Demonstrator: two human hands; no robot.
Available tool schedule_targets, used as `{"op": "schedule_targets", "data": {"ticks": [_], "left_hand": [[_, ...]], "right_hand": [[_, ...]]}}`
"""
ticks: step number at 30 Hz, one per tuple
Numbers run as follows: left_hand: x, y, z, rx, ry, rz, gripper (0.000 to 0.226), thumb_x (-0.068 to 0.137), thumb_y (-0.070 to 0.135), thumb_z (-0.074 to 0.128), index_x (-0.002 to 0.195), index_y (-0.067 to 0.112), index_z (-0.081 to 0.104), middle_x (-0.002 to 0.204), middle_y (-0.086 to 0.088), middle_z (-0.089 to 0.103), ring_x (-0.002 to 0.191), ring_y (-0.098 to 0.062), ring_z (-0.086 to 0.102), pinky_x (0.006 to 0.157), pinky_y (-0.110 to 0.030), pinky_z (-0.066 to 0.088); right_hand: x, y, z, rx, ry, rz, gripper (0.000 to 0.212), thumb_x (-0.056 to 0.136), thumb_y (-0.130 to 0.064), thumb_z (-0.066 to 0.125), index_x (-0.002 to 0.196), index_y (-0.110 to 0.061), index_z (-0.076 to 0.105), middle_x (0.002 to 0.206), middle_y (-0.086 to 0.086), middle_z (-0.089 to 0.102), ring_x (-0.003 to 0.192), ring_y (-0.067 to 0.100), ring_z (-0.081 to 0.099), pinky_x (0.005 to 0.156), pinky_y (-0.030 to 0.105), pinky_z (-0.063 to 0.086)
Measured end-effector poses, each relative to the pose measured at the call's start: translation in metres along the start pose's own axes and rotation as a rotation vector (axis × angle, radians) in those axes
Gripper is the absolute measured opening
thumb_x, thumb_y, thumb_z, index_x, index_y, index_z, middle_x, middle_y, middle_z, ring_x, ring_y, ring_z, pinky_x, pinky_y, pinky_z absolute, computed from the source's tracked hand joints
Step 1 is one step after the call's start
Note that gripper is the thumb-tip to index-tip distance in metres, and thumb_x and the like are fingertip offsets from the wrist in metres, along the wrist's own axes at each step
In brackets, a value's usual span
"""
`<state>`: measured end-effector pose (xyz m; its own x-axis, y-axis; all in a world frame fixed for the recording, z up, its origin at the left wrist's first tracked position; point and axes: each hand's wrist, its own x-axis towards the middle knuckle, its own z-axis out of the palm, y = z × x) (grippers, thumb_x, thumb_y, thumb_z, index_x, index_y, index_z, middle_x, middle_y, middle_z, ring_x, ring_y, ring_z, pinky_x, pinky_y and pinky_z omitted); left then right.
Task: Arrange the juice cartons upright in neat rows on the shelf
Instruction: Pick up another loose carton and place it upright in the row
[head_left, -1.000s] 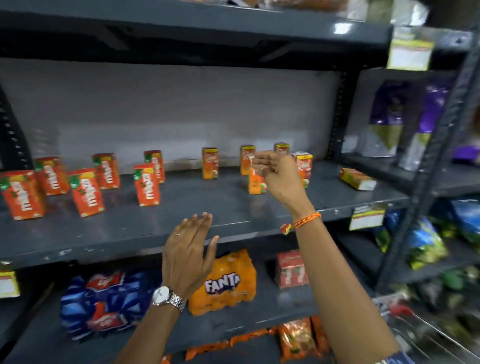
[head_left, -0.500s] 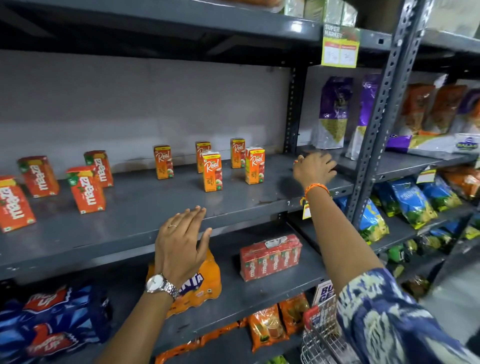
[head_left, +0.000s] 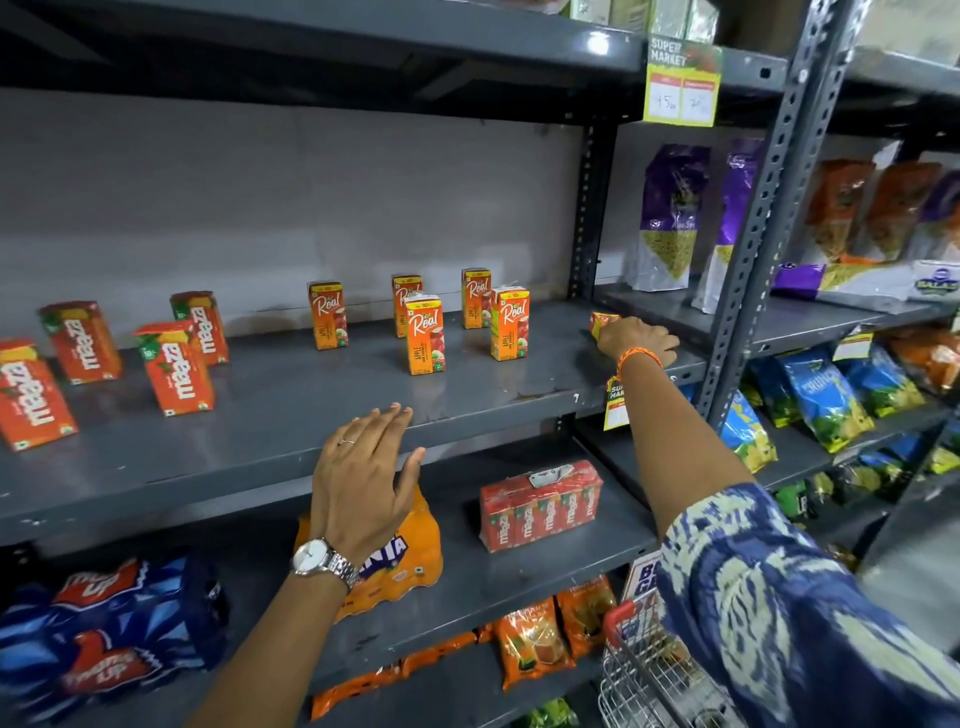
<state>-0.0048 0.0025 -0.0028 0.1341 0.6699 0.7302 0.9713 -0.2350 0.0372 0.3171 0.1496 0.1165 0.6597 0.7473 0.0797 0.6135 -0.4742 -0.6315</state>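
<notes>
- Head view: my right hand (head_left: 636, 343) reaches to the far right end of the grey metal shelf (head_left: 311, 410), palm down, fingers closed over a small orange juice carton lying on its side (head_left: 602, 320); only one end of that carton shows past my knuckles.
- My right wrist carries an orange thread band (head_left: 638, 357), and a blue-and-cream patterned sleeve (head_left: 779, 597) covers the upper arm.
- My left hand (head_left: 363, 478) hangs in front of the shelf's front edge, fingers spread and straight, holding nothing; whether the fingertips touch the edge I cannot tell. A silver wristwatch (head_left: 317, 558) sits on that wrist.
- Five orange "Real" apple juice cartons (head_left: 426, 335) stand upright in the middle of the shelf: three near the back wall, two further forward, unevenly spaced.
- Four orange-red "Maaza" cartons (head_left: 176, 369) stand upright at the left end of the same shelf, in a loose scatter.
- On the shelf below: an orange Fanta multipack (head_left: 410, 561) partly behind my left hand, and a shrink-wrapped red Maaza pack (head_left: 540, 504) to its right.
</notes>
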Motion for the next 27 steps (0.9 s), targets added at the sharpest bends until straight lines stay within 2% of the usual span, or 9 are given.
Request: {"op": "schedule_targets", "data": {"ticks": [3,7,10,13,16,20,22,24,27], "left_hand": [[0.000,0.001,-0.001,-0.005,0.000,-0.007,0.054,0.095,0.046,0.041,0.132,0.012,0.061,0.133,-0.009,0.064,0.122,-0.027,0.062,0.103,-0.042,0.044],[0.000,0.000,0.000,-0.019,-0.012,-0.002,0.055,0.095,0.047,0.040,0.133,0.012,0.061,0.133,-0.008,0.064,0.122,-0.027,0.061,0.104,-0.042,0.042],[-0.001,-0.003,0.000,-0.017,-0.034,0.002,0.055,0.096,0.047,0.040,0.135,0.013,0.059,0.136,-0.007,0.062,0.125,-0.026,0.060,0.107,-0.040,0.039],[-0.001,-0.003,0.000,-0.016,-0.057,0.004,0.056,0.096,0.048,0.040,0.137,0.014,0.057,0.138,-0.006,0.061,0.127,-0.025,0.058,0.108,-0.040,0.038],[-0.001,-0.003,-0.001,-0.022,-0.069,0.001,0.056,0.096,0.048,0.039,0.137,0.014,0.057,0.138,-0.006,0.060,0.127,-0.025,0.058,0.109,-0.041,0.038],[-0.001,-0.005,-0.004,-0.032,-0.088,0.013,0.058,0.097,0.050,0.035,0.139,0.016,0.055,0.140,-0.005,0.059,0.129,-0.023,0.056,0.110,-0.039,0.036],[-0.001,-0.007,-0.007,-0.034,-0.102,0.033,0.060,0.097,0.052,0.032,0.141,0.017,0.053,0.142,-0.004,0.058,0.131,-0.022,0.054,0.111,-0.039,0.036],[-0.004,-0.011,-0.010,-0.052,-0.091,0.013,0.060,0.097,0.052,0.033,0.143,0.017,0.051,0.143,-0.003,0.056,0.134,-0.021,0.052,0.113,-0.039,0.035],[-0.014,-0.017,-0.015,-0.042,-0.062,-0.029,0.061,0.096,0.051,0.035,0.146,0.016,0.047,0.146,-0.003,0.053,0.138,-0.022,0.046,0.115,-0.041,0.032]], "right_hand": [[0.000,-0.003,-0.001,0.032,-0.007,-0.051,0.061,0.086,-0.037,0.054,0.137,-0.004,0.045,0.144,0.017,0.043,0.132,0.036,0.038,0.106,0.043,0.036],[0.002,-0.013,-0.007,0.230,-0.089,-0.140,0.044,0.088,-0.016,0.054,0.128,0.004,0.051,0.130,0.019,0.059,0.120,0.037,0.057,0.100,0.041,0.047],[0.002,-0.012,-0.007,0.439,-0.143,-0.107,0.026,0.087,-0.011,0.053,0.110,-0.002,0.059,0.118,0.016,0.062,0.090,0.035,0.067,0.089,0.047,0.056],[-0.003,-0.009,-0.001,0.751,-0.200,-0.046,0.014,0.089,-0.005,0.052,0.103,0.000,0.055,0.109,0.017,0.059,0.062,0.024,0.061,0.074,0.045,0.061],[-0.014,-0.006,-0.001,0.996,-0.267,-0.021,0.013,0.088,-0.002,0.053,0.101,0.000,0.054,0.113,0.019,0.062,0.071,0.023,0.062,0.054,0.034,0.056],[-0.038,-0.008,-0.011,1.251,-0.366,-0.010,0.006,0.092,0.004,0.047,0.094,-0.002,0.046,0.095,0.016,0.055,0.075,0.023,0.056,0.061,0.030,0.053],[-0.046,-0.008,-0.015,1.351,-0.453,-0.053,0.023,0.091,0.006,0.048,0.114,0.007,0.050,0.104,0.020,0.057,0.079,0.025,0.059,0.061,0.032,0.054],[-0.054,-0.008,-0.021,1.359,-0.508,-0.075,0.036,0.090,0.007,0.049,0.126,0.007,0.050,0.113,0.021,0.059,0.087,0.028,0.061,0.067,0.037,0.058],[-0.066,-0.011,-0.024,1.337,-0.569,-0.114,0.024,0.092,0.008,0.048,0.114,0.004,0.057,0.107,0.016,0.063,0.096,0.028,0.062,0.081,0.050,0.058]]}}
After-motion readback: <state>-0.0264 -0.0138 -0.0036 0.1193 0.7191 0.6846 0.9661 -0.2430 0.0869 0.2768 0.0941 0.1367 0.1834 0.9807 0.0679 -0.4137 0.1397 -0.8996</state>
